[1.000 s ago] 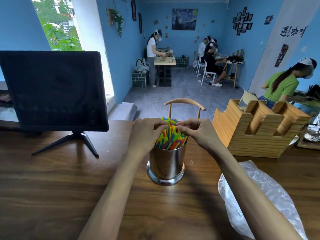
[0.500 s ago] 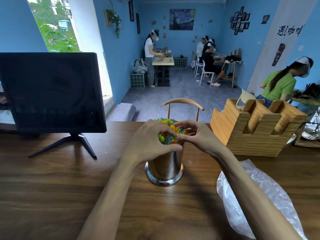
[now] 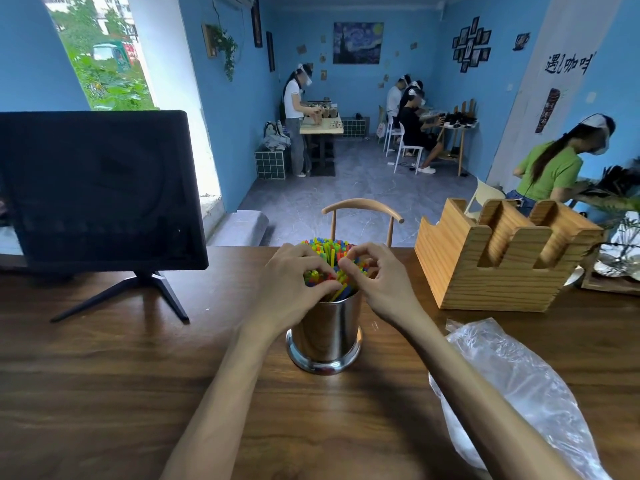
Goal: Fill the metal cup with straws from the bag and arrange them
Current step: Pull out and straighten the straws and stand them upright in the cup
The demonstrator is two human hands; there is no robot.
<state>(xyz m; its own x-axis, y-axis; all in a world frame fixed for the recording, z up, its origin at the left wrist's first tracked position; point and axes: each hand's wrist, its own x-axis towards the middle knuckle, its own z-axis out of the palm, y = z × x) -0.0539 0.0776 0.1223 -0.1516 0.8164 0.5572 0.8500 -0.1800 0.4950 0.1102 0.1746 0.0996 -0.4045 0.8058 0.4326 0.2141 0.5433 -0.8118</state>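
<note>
A shiny metal cup [image 3: 325, 336] stands upright on the wooden table [image 3: 121, 375], packed with colourful straws [image 3: 323, 247] whose tips stick out above the rim. My left hand [image 3: 294, 277] curls round the bundle from the left, thumb across its front. From the right, my right hand [image 3: 379, 275] grips the same bundle, thumb and forefinger pinched near the centre. The two hands almost meet over the cup and hide much of the straws. The clear plastic bag [image 3: 512, 393] lies crumpled and flat at the right, under my right forearm.
A black monitor [image 3: 100, 188] on a stand sits at the left. A slotted wooden holder [image 3: 498, 261] stands at the right rear. A chair back [image 3: 362, 207] rises behind the table's far edge. Several people work at tables farther back.
Both hands have closed tighter round the straw bundle and slid lower toward the cup's rim. The straws now stand more gathered and upright. The cup and bag stay where they were.
</note>
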